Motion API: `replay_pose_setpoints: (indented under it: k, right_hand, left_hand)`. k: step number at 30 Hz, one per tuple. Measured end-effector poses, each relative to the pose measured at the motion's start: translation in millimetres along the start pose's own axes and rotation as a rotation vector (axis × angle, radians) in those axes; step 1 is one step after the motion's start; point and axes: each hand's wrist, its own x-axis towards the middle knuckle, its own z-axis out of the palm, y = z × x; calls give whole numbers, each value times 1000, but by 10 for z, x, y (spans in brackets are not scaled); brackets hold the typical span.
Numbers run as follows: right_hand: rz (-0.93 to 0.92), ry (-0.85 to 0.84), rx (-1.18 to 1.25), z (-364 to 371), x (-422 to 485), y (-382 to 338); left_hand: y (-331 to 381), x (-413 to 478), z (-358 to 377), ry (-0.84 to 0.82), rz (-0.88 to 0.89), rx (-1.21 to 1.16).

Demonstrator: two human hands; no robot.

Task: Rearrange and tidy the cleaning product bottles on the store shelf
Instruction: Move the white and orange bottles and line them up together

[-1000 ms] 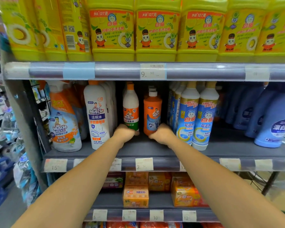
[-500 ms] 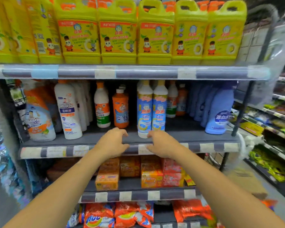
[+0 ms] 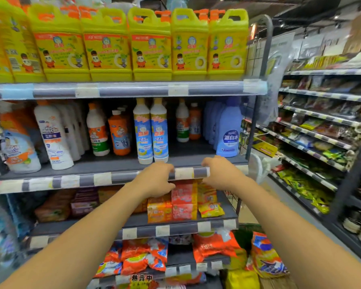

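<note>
Right, both hands are out front with nothing held. Left hand (image 3: 154, 180) hovers at the rail (image 3: 113, 178) of the middle shelf, fingers loosely curled, tips at the rail's top edge; I cannot tell if they touch it. Right hand (image 3: 221, 174) sits at the rail's right end, fingers likewise loosely curled, empty.

Just behind the left hand: twin bottles (image 3: 143, 134), blue labels, upright, side by side and touching, bases close to the shelf's front edge. Left of them a gap, then an orange bottle (image 3: 119, 134) and a white bottle (image 3: 97, 130) set further back, bare shelf before them. Further left a tall white bottle (image 3: 52, 136) heads a row, and a spray bottle (image 3: 19, 147) stands at the far left, near the front.

Right of the twins: open shelf floor, the widest free patch here. Two small bottles (image 3: 182, 124) stand at its back. A blue jug (image 3: 227, 134) stands at the right end, near the post (image 3: 251, 126), with more blue ones behind it.

Above, yellow jugs (image 3: 150, 49) line the top shelf, packed side by side. Below, soap packs (image 3: 181, 201).
</note>
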Motion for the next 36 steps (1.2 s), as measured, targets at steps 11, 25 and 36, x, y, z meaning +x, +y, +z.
replay_pose_setpoints:
  k: [11,25,36]
  right_hand:
    - [-2,38,58,-2,260,211]
    - [-29,14,18,184,1262,446]
    - [51,2,-102,156,2217,571]
  left_hand:
    - [200,583,105,5,-38,-63]
    - [109,2535,453,266,-600,-707]
    - [-164,3477,733,409,-626,-951]
